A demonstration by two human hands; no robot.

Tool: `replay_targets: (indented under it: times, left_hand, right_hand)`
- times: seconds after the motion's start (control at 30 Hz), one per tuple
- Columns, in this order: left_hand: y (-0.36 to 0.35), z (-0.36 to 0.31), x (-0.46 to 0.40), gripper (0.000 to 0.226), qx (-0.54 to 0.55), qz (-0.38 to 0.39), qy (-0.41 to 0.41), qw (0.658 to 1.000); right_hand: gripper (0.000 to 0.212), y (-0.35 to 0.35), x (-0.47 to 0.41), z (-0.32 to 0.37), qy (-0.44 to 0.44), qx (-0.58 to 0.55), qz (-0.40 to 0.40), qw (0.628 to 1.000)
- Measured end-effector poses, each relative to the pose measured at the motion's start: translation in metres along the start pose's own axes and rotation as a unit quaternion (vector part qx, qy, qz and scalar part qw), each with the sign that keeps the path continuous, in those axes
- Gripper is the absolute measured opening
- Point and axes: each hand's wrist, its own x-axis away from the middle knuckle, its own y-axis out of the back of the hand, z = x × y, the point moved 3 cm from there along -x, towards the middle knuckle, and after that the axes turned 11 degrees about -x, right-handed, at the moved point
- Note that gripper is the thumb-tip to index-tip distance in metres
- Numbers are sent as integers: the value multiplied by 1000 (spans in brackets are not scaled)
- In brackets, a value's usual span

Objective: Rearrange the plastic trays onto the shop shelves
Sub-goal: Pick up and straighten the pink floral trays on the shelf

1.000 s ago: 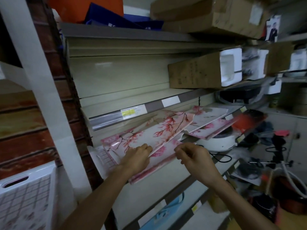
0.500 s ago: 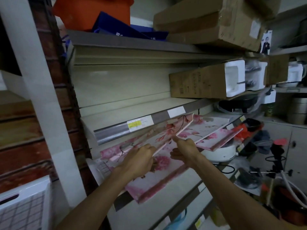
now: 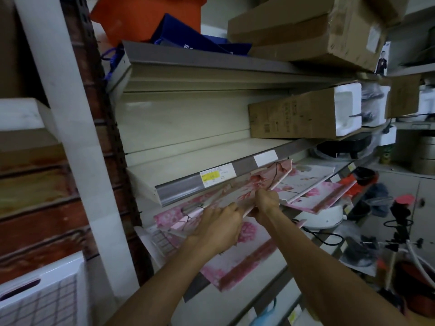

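Observation:
A flat tray with a pink blossom print is tilted up, its far corner just under the grey edge of the bare shelf. My left hand grips its near left edge and my right hand grips the near right edge. Under it lies another pink floral tray, sticking out over the lower shelf's front. Two more floral trays lie overlapped to the right on the same lower shelf. A white checked tray peeks out at the left beneath them.
A white post and a brick wall stand to the left. Cardboard boxes fill the right of the upper shelf and the top shelf. A white cooker sits under the right trays. A white checked basket is at bottom left.
Both hands have raised the top blossom tray off the stack and tilted it up toward the bare shelf's edge; my right hand moved left and up onto the tray.

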Motion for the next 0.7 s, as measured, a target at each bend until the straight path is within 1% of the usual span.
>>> replay_targets:
  times: [0.07,0.13,0.2,0.27,0.37,0.47,0.53,0.6,0.67,0.7]
  left_hand:
    - [6,-1,3,30,65,-29,-10,997]
    - [12,-1,5,16,158,-45,8,986]
    - [16,-3,9,26,245,-20,46,968]
    - [21,-5,14,28,301,-29,74,950]
    - [37,-9,23,20,351,-62,100,929]
    - [45,-10,33,15,389,-69,147,907]
    - [47,-11,40,18,395,-64,181,898]
    - [47,-15,48,19,406,-55,204,889]
    - [47,-24,57,20,399,-51,215,890]
    - [47,-30,63,20,393,-53,222,891]
  right_hand:
    - [18,8,2,3,16,-12,-8,1000]
    - [23,20,6,6,19,-25,-20,999]
    - [25,36,14,12,20,-35,-33,999]
    - [25,55,24,21,26,-47,-45,998]
    - [25,85,39,38,33,-51,-51,997]
    - [18,117,62,56,50,-57,-60,995]
    - [15,143,77,67,77,-50,-84,992]
    - [19,172,93,74,95,-24,-103,990]
    - [25,199,109,77,104,-6,-106,989]
    - [21,211,118,77,111,-3,-100,989]
